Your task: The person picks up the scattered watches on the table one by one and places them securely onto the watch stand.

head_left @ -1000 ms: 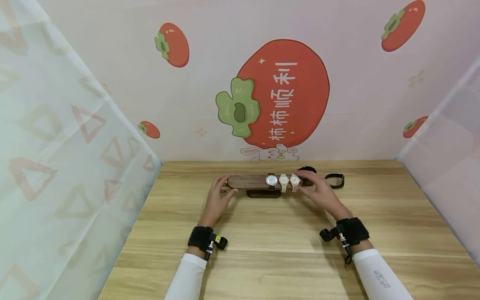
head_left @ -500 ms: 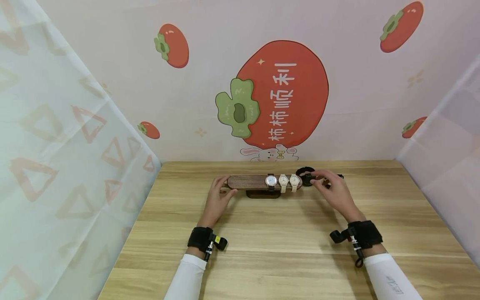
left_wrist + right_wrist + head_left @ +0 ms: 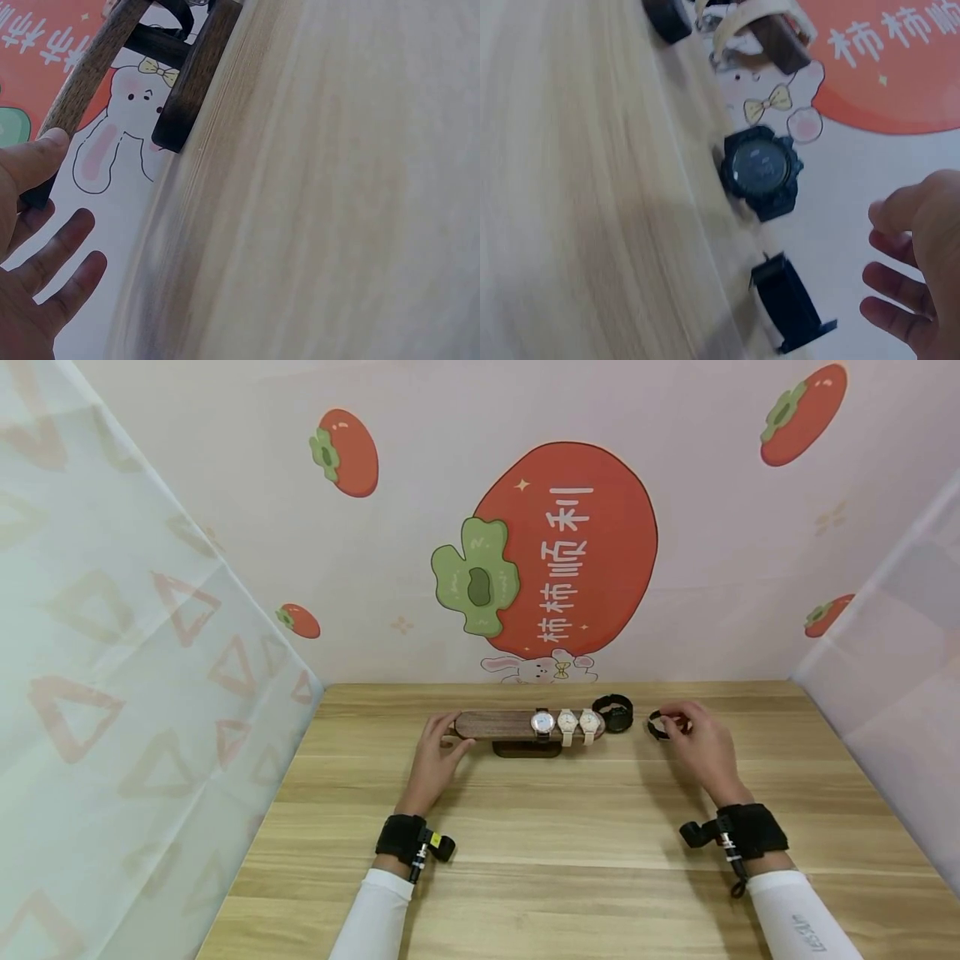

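Observation:
My left hand (image 3: 431, 764) pinches the left end of a dark wooden watch stand (image 3: 487, 724). In the left wrist view, the thumb lies on top of the stand's bar (image 3: 90, 75) and a finger shows beneath it. A white-faced watch (image 3: 542, 722) with a dark strap and two cream watches (image 3: 567, 722) sit on the bar's right half. My right hand (image 3: 703, 743) is over a small black-banded watch (image 3: 657, 727) at the right. In the right wrist view, the fingers are loosely bent, with nothing seen between them, apart from that black-banded watch (image 3: 786, 304).
A black round-faced watch (image 3: 617, 718) stands just right of the stand. The stand's dark base (image 3: 527, 749) rests on the wooden table (image 3: 517, 860). A printed cloth wall (image 3: 405, 552) rises behind the table, with more cloth at both sides.
My right hand has moved right, from the stand's right end past the round-faced black watch to the black-banded one. My left hand has stayed at the stand.

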A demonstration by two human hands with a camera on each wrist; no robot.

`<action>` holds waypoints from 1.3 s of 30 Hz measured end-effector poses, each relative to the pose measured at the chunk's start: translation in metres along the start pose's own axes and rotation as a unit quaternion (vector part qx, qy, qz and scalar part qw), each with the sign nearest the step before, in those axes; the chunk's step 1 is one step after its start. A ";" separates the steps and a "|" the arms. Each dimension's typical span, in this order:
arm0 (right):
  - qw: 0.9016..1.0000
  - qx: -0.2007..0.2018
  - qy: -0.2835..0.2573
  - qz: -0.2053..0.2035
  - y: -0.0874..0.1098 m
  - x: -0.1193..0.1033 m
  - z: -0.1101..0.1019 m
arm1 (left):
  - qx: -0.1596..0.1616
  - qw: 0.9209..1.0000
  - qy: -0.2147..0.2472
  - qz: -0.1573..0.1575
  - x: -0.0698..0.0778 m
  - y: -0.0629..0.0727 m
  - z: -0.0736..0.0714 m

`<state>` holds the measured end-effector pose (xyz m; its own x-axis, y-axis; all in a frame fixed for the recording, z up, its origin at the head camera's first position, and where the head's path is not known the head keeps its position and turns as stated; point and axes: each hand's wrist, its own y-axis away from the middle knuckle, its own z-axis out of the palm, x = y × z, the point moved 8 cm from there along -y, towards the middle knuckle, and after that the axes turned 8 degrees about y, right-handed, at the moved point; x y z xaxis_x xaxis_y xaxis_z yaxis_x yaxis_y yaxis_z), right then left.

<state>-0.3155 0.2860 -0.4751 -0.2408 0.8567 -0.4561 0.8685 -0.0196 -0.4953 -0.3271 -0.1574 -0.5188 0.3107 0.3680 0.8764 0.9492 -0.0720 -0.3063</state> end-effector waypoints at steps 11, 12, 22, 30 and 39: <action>0.996 -0.019 0.035 0.076 0.005 0.030 0.000 | -0.002 1.000 0.000 0.001 0.000 0.000 0.000; 0.996 -0.020 0.035 0.080 0.005 0.032 0.000 | -0.002 1.000 0.000 0.001 0.000 0.001 -0.001; 0.990 -0.048 0.034 0.125 0.006 0.048 0.010 | -0.005 1.000 -0.006 0.002 0.001 0.001 0.000; 0.984 -0.077 0.046 0.156 0.003 0.054 0.018 | -0.004 1.000 -0.012 0.003 0.001 0.001 -0.001; 0.978 -0.084 0.040 0.187 0.002 0.060 0.022 | -0.005 1.000 -0.010 0.001 -0.002 0.001 0.000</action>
<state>-0.3380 0.3254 -0.5197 0.1353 0.8437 -0.5194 0.9499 -0.2596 -0.1741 -0.3272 -0.1584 -0.5203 0.3125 0.3854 0.8682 0.9488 -0.0822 -0.3050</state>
